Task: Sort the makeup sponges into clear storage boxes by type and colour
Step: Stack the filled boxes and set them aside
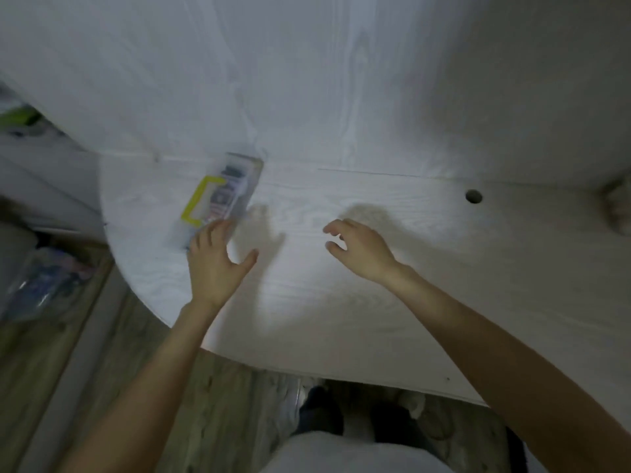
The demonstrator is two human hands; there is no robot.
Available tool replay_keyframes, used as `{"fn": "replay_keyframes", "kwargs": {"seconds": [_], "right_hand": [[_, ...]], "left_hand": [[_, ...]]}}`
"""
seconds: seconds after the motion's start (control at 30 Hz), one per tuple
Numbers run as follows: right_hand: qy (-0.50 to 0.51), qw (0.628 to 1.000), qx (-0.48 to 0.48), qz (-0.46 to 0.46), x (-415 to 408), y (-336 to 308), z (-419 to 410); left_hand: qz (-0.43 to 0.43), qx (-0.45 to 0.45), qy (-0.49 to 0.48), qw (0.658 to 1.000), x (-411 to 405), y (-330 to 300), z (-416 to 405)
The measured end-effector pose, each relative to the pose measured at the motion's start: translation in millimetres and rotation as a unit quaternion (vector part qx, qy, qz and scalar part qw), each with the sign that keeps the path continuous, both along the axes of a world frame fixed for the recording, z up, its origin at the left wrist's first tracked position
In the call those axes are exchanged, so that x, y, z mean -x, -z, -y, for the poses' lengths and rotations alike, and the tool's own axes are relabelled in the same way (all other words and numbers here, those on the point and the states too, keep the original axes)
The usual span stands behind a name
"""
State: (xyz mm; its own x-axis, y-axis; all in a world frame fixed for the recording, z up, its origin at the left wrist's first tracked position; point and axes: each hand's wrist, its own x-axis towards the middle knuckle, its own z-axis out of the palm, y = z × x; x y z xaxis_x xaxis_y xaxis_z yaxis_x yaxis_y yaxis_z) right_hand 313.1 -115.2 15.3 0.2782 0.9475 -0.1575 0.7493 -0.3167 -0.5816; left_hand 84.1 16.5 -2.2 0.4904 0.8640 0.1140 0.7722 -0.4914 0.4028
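A clear storage box (221,194) with a yellow handle lies on the white desk (375,302) near its left edge. The left hand (213,259), spread, touches its near end; the right hand (358,249) hovers loosely curled, holding nothing. The box is probably light, rigid, slick plastic: grip its long sides or the handle

Single head view, close above white table (375,302), facing forward-down, wide-angle.

**Hands and arms: pose at this moment**

Left hand (213,259): forearm bare, reaching forward; palm down, fingers straight, thumb spread wide to the right.
Right hand (360,249): forearm bare, reaching in from the lower right; palm down, fingers loosely curled, gripping nothing.
The two hands are well apart.
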Motion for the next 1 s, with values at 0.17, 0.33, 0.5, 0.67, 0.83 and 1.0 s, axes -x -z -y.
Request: {"fn": "replay_keyframes", "kwargs": {"seconds": [0.17,0.33,0.5,0.67,0.83,1.0], "right_hand": [[-0.019,1.000,0.014,-0.017,56,26,-96],[0.042,0.983,0.012,-0.179,94,36,-162],[0.187,0.920,-0.138,-0.315,97,25,-157],[0.345,0.823,-0.158,-0.423,47,12,-70],[0.486,0.761,-0.178,-0.392,-12,12,32],[0.595,0.691,-0.233,-0.338,-69,15,110]], "left_hand": [[-0.096,0.122,-0.116,0.981,21,24,-75],[-0.083,0.124,-0.140,0.979,21,41,-101],[-0.005,0.076,-0.045,0.996,25,45,-80],[0.067,0.034,0.107,0.991,-9,36,-36],[0.066,0.008,0.290,0.955,-94,25,11],[0.034,0.043,0.413,0.909,-201,21,65]]}}
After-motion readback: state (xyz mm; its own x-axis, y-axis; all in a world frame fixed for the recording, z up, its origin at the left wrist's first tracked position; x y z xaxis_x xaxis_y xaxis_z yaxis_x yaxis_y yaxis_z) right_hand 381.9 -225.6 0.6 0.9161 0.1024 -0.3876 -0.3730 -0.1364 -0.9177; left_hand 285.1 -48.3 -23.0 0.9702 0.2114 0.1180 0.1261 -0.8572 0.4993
